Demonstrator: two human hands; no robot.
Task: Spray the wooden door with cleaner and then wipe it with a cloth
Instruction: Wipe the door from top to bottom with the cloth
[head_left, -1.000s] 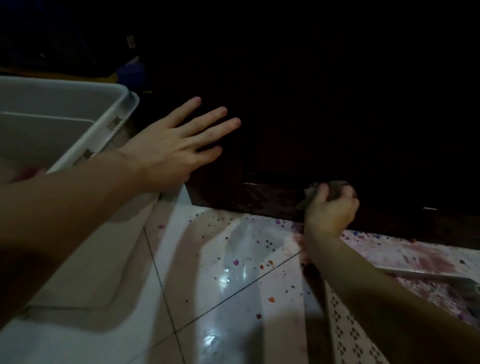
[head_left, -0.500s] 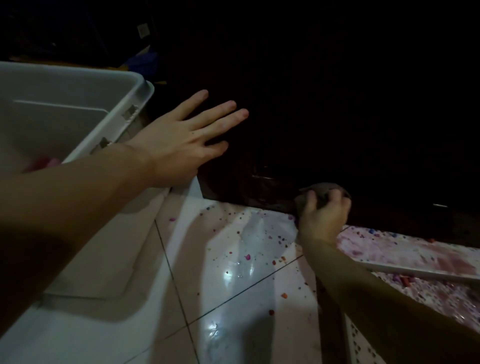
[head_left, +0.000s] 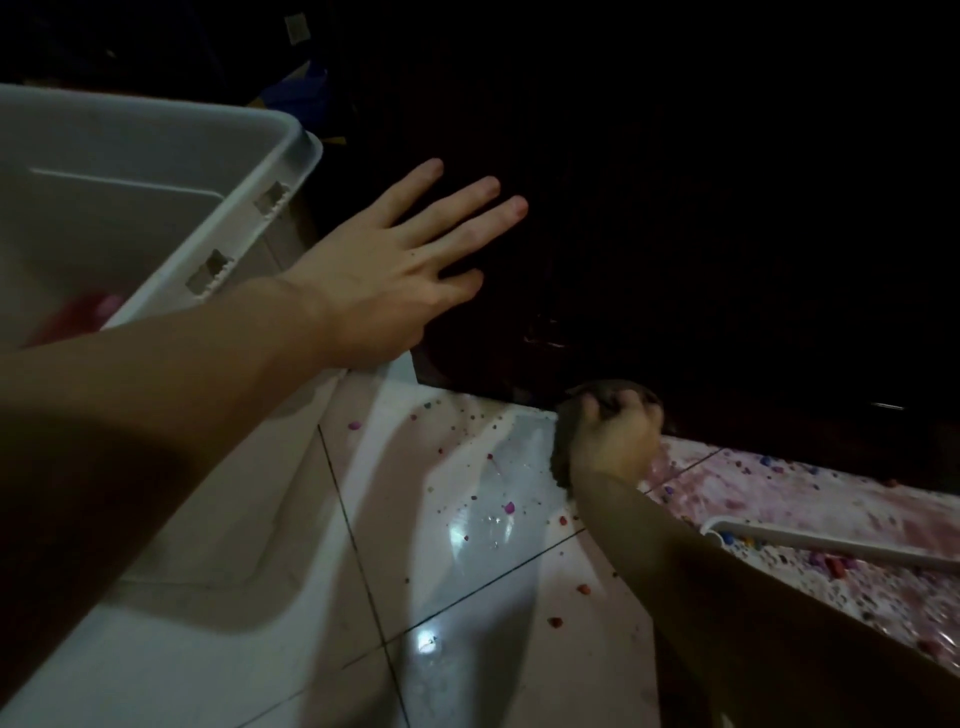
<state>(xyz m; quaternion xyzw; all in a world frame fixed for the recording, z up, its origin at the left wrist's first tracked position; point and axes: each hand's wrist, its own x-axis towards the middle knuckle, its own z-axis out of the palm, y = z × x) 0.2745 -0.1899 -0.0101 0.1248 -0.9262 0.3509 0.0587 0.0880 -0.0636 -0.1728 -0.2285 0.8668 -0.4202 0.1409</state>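
- The wooden door (head_left: 675, 208) is very dark and fills the upper right part of the view; its bottom edge meets the white tiled floor (head_left: 441, 597).
- The left hand (head_left: 395, 265) is flat against the door, low down on it, with the fingers stretched out and a little apart.
- The right hand (head_left: 615, 441) is closed into a fist around a dark cloth (head_left: 563, 447), and presses it at the bottom edge of the door, where the door meets the floor.
- A big white plastic bin (head_left: 208, 218) stands on the left, just beside the left forearm; its corner is near the door.
- Inside the bin something pink or red (head_left: 88, 312) shows at the bottom, but it is blurred and I cannot tell what it is.
- Many small coloured crumbs (head_left: 509, 506) are spread on the tiles between the two arms.
- To the right, near the door, the floor has a pink smeared stain (head_left: 779, 499).
- A white tray (head_left: 831, 545) lies at the right edge, partly hidden by the right forearm; it holds more small coloured crumbs.
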